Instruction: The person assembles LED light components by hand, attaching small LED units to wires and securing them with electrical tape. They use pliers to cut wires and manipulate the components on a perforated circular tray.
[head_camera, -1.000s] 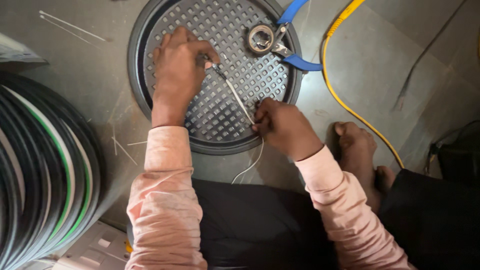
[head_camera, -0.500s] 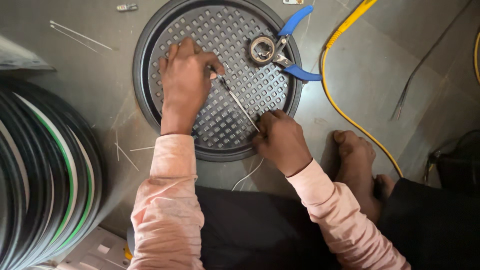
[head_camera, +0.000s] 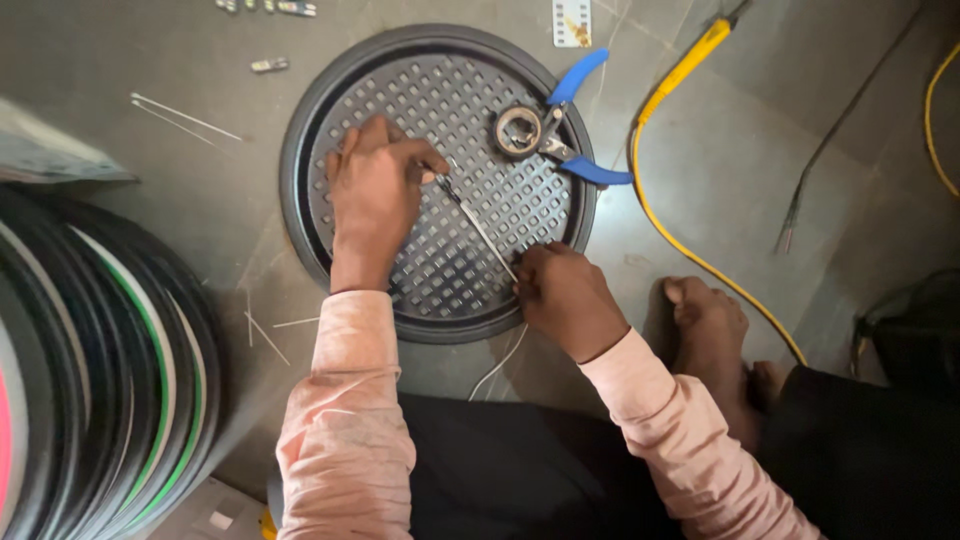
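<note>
Head view: left hand (head_camera: 375, 200) and right hand (head_camera: 565, 295) apparently pinch a thin wire (head_camera: 480, 225).

Both arms are in long pale pink sleeves, a soft salmony shade, loose and pretty wrinkled, with folds bunching all down the forearms. The cuffs are plain with no buttons I can make out, ending right at the wrists, so the left hand (head_camera: 375, 195) and right hand (head_camera: 565, 300) are bare, no rings, watch or gloves. Below that it's dark, basically black trousers or a skirt over the lap. One bare foot (head_camera: 712, 330) pokes out, no shoe or sock.
</note>
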